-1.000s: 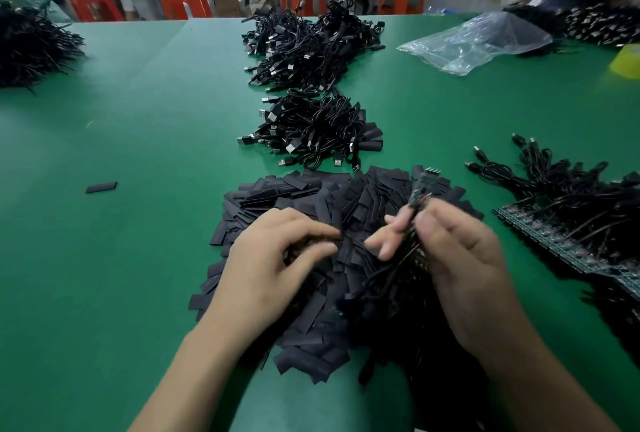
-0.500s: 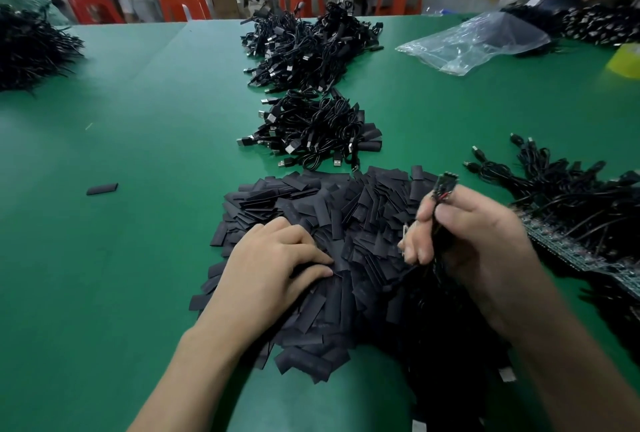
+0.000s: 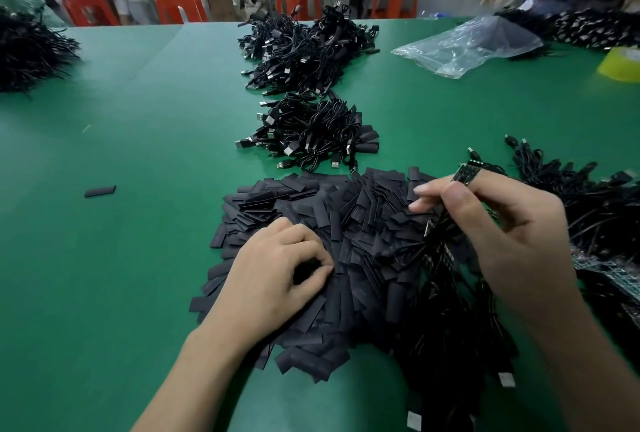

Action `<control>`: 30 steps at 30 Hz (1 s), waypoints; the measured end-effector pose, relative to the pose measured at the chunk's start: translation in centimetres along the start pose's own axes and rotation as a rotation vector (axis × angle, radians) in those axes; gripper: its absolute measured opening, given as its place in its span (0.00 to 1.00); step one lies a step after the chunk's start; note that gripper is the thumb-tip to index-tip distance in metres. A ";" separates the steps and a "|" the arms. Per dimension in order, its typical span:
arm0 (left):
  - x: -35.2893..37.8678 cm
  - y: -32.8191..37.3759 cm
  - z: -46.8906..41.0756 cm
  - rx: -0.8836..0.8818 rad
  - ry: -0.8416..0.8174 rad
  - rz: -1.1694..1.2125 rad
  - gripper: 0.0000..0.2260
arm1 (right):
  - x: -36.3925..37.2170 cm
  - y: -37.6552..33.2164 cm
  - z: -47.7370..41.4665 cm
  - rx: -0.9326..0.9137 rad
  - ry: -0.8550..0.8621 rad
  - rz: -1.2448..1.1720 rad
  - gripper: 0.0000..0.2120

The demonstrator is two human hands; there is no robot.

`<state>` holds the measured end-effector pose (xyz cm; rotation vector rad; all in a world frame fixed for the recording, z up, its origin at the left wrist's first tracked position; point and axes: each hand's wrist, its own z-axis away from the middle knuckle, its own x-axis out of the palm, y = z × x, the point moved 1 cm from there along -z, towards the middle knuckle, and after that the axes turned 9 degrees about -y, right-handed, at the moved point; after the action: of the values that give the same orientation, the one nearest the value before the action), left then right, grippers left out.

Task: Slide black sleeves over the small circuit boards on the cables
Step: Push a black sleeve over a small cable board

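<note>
Green table [image 3: 131, 258] before you carries a heap of black sleeves [image 3: 346, 223]. Your left hand [image 3: 277, 279] rests on the heap, its curled fingers pinching the black sleeves. Your right hand [image 3: 512, 234], raised just right of the heap, pinches a circuit board [image 3: 465, 175].

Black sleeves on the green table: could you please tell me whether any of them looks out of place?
Yes: one black sleeve lies alone on the green table, well left of the sleeve pile. The right hand holds a circuit board; nothing else stands out.
</note>
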<state>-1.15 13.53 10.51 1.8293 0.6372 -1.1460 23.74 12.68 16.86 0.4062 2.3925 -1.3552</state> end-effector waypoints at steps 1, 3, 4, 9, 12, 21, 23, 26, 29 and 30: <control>0.1 0.0 0.0 0.012 -0.010 -0.013 0.02 | 0.0 -0.1 0.0 0.001 0.001 0.016 0.11; 0.3 -0.2 0.0 0.028 -0.034 -0.040 0.07 | 0.2 0.0 -0.1 0.047 -0.040 0.016 0.11; 0.4 -0.3 0.0 0.034 -0.039 -0.047 0.09 | 0.3 0.1 -0.2 0.086 -0.085 -0.006 0.11; 0.3 0.1 0.0 0.022 0.073 0.070 0.03 | 0.9 0.3 -1.1 0.251 -0.197 -0.246 0.09; 0.0 1.9 0.0 0.031 0.189 0.289 0.07 | 1.2 0.4 -1.7 0.341 -0.193 -0.414 0.10; 1.4 4.8 0.0 -0.086 0.036 0.857 0.05 | 2.8 1.6 -1.5 0.412 -0.171 -0.504 0.11; 1.5 4.4 0.0 -0.110 0.030 0.943 0.07 | 2.7 2.2 -0.9 0.345 -0.195 -0.383 0.13; 1.6 4.1 0.0 -0.151 0.020 1.036 0.09 | 2.4 3.1 0.0 0.271 -0.313 -0.175 0.12; 1.6 3.8 0.0 -0.158 0.015 1.062 0.08 | 2.4 3.8 0.8 0.145 -0.501 -0.027 0.12; 1.6 3.8 0.0 -0.153 0.020 1.054 0.08 | 2.6 4.0 1.0 0.091 -0.516 0.017 0.11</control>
<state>2.47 11.65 10.63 1.6637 -0.2513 -0.3488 23.30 14.05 12.20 0.0804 1.9065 -1.3649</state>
